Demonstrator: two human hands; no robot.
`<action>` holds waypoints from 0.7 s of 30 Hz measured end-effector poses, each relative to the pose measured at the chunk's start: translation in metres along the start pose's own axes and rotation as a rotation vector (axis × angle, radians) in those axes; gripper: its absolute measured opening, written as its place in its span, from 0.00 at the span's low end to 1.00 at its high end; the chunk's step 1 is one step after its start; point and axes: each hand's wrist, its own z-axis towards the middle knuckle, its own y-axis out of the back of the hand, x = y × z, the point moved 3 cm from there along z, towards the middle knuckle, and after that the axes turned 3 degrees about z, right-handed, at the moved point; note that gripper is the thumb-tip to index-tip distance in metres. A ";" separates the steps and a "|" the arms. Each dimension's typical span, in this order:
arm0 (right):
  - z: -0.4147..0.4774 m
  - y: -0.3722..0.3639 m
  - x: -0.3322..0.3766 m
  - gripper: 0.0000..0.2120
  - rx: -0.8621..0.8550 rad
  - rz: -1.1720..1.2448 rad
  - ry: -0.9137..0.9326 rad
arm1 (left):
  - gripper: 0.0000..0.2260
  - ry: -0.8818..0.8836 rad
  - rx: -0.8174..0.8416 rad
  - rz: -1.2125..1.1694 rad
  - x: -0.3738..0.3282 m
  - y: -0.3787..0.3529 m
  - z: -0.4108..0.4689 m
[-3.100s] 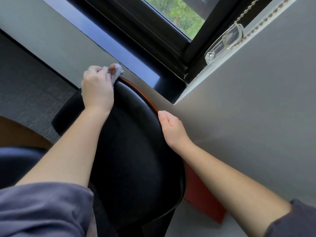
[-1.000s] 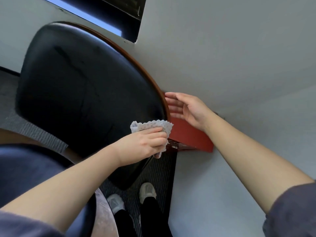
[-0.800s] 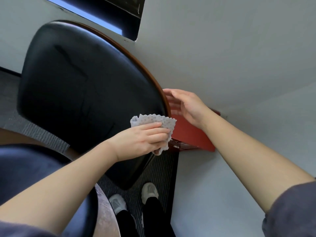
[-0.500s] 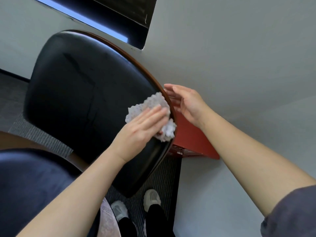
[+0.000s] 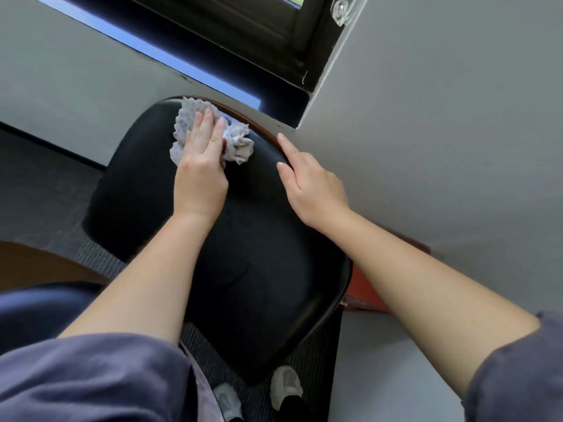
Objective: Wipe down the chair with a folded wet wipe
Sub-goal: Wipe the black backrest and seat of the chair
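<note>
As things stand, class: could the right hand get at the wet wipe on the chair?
Probably yes. The right hand rests on the chair beside the wet wipe, only bare padding between them; the left hand presses flat on part of the wipe.

Soft daylight from the window [image 5: 243, 25] above the left hand [image 5: 199, 175] leaves a blue glare strip on the sill [image 5: 146, 47] and a dull sheen on the chair [image 5: 259, 269] below the hand, while edges bend wide-angle and the sleeves [image 5: 91, 376] blur.
</note>
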 end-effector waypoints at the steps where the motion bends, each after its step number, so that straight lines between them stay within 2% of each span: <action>1: -0.001 0.000 -0.001 0.24 -0.005 0.002 -0.002 | 0.27 0.043 0.002 -0.003 0.007 0.002 0.006; 6: -0.002 -0.002 0.000 0.24 -0.022 -0.048 -0.008 | 0.27 0.053 -0.004 0.015 0.016 0.008 0.018; 13: -0.005 -0.002 0.001 0.24 -0.017 -0.058 -0.020 | 0.22 0.186 -0.063 0.024 0.034 0.012 0.037; 17: -0.003 -0.010 0.002 0.24 -0.004 -0.040 -0.025 | 0.19 0.371 -0.048 0.048 0.051 0.016 0.040; 21: -0.007 -0.014 -0.001 0.24 -0.003 -0.059 -0.036 | 0.13 0.754 0.002 0.025 0.088 0.031 0.016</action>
